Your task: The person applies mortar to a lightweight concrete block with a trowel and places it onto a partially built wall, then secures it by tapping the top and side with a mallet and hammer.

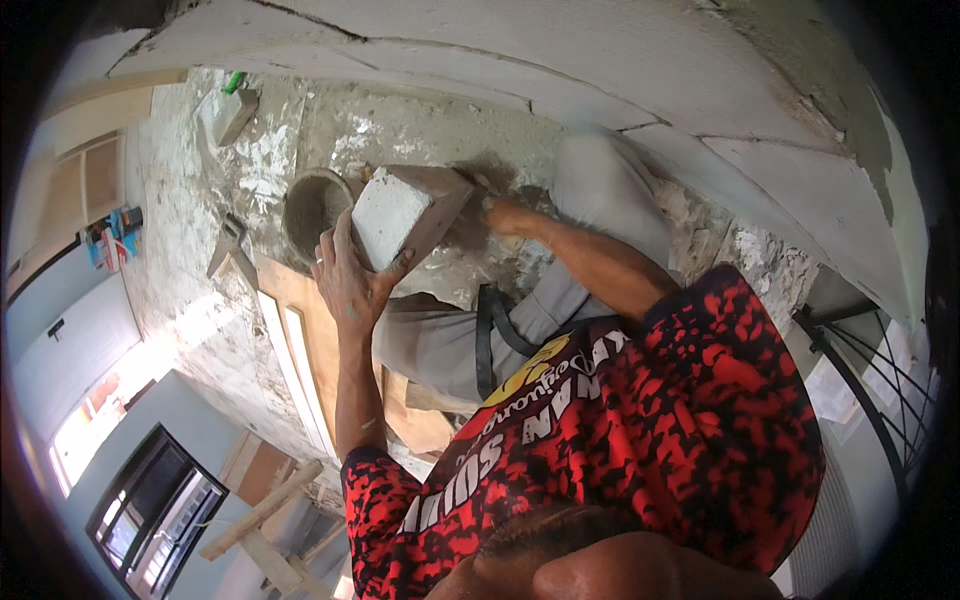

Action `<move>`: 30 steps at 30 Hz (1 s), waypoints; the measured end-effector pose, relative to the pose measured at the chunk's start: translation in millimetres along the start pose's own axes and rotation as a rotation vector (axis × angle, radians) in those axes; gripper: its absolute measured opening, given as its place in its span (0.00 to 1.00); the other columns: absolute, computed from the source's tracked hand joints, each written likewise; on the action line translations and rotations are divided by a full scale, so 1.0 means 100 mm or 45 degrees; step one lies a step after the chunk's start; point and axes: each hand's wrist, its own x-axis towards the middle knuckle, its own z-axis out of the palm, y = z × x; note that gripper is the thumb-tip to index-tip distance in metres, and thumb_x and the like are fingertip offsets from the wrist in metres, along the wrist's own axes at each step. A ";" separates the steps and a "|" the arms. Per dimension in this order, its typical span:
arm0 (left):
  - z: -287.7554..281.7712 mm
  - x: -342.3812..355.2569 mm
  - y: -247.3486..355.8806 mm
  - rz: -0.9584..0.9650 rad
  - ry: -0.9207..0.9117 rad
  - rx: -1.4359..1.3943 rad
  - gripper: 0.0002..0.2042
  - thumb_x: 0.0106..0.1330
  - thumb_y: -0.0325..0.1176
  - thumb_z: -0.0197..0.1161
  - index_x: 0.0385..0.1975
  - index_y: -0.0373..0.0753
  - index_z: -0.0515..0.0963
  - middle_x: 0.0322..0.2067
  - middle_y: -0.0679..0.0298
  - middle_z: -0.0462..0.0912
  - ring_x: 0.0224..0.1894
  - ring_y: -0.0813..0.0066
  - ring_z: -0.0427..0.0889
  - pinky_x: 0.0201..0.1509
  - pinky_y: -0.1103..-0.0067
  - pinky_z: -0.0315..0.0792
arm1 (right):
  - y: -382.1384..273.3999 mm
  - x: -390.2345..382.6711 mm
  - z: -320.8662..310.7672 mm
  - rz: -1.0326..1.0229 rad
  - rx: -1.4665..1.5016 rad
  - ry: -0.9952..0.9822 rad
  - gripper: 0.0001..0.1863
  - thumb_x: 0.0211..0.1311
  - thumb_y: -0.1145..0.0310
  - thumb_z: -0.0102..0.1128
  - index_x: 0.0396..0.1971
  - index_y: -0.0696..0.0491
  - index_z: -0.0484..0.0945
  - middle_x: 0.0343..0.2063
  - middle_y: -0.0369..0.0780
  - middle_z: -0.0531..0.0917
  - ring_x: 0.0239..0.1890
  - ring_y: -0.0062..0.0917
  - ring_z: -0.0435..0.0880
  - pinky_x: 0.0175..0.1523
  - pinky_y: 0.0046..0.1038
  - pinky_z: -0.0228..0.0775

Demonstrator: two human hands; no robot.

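My left hand [352,275] grips a pale grey lightweight concrete block [388,215], with the fingers on its left side and the thumb along its near edge. The block is tilted, one white face turned up and a greyer face toward the right. On its right side is my right hand [510,219], fingers closed. What it holds is partly hidden and blurred; a thin, dark tool-like shape shows by the fingers. A round, mortar-smeared bucket [303,222] stands just left of the block, close to my left fingers.
A block wall [560,75] curves along the far side and the right. Another block piece [236,117] with a green object lies at the far left. Wooden boards [290,300] lie left of my bent legs. A black metal frame [850,370] stands at the right.
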 end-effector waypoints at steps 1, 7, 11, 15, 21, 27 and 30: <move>0.02 0.04 0.01 -0.004 0.026 -0.025 0.42 0.38 0.47 0.74 0.56 0.38 0.65 0.44 0.53 0.71 0.47 0.51 0.71 0.49 0.62 0.65 | -0.05 -0.07 0.14 -0.044 -0.084 0.231 0.26 0.61 0.57 0.51 0.45 0.68 0.70 0.37 0.55 0.80 0.43 0.42 0.81 0.45 0.39 0.71; -0.07 0.08 0.05 0.046 0.019 -0.040 0.42 0.38 0.47 0.74 0.56 0.37 0.65 0.43 0.53 0.72 0.47 0.51 0.71 0.49 0.62 0.65 | 0.65 0.68 0.36 -0.199 -0.112 0.133 0.25 0.60 0.59 0.53 0.48 0.65 0.69 0.35 0.55 0.80 0.40 0.40 0.82 0.43 0.38 0.72; -0.01 0.10 -0.12 0.044 0.099 -0.113 0.42 0.36 0.47 0.75 0.55 0.37 0.66 0.42 0.53 0.73 0.45 0.52 0.73 0.46 0.63 0.67 | 0.35 0.20 0.30 0.012 0.244 0.299 0.27 0.59 0.60 0.53 0.52 0.65 0.63 0.32 0.56 0.79 0.34 0.40 0.83 0.40 0.39 0.73; 0.01 0.15 -0.38 0.048 0.107 -0.163 0.41 0.37 0.45 0.76 0.55 0.36 0.66 0.42 0.51 0.73 0.44 0.49 0.74 0.45 0.63 0.70 | 0.14 -0.10 0.26 -0.135 0.304 0.207 0.27 0.60 0.59 0.53 0.50 0.66 0.64 0.33 0.57 0.79 0.31 0.40 0.83 0.37 0.39 0.73; -0.01 0.17 -0.35 0.094 0.077 -0.084 0.43 0.36 0.45 0.76 0.56 0.36 0.66 0.43 0.51 0.73 0.47 0.49 0.73 0.48 0.62 0.68 | 0.13 0.39 0.12 -0.048 0.199 -0.043 0.29 0.59 0.60 0.53 0.53 0.66 0.60 0.37 0.58 0.78 0.30 0.39 0.83 0.34 0.39 0.73; -0.01 0.20 -0.34 0.077 0.077 -0.145 0.41 0.38 0.46 0.75 0.55 0.37 0.66 0.45 0.52 0.73 0.47 0.50 0.72 0.49 0.62 0.67 | 0.07 -0.04 0.09 -0.026 0.131 0.044 0.34 0.58 0.65 0.55 0.58 0.69 0.54 0.41 0.59 0.77 0.44 0.43 0.80 0.45 0.37 0.73; -0.04 0.21 -0.39 0.052 0.076 -0.173 0.40 0.39 0.46 0.75 0.55 0.37 0.67 0.45 0.52 0.73 0.47 0.49 0.73 0.49 0.62 0.67 | 0.04 -0.04 0.14 -0.012 -0.050 0.159 0.36 0.57 0.68 0.55 0.60 0.68 0.50 0.40 0.60 0.77 0.44 0.44 0.80 0.46 0.37 0.73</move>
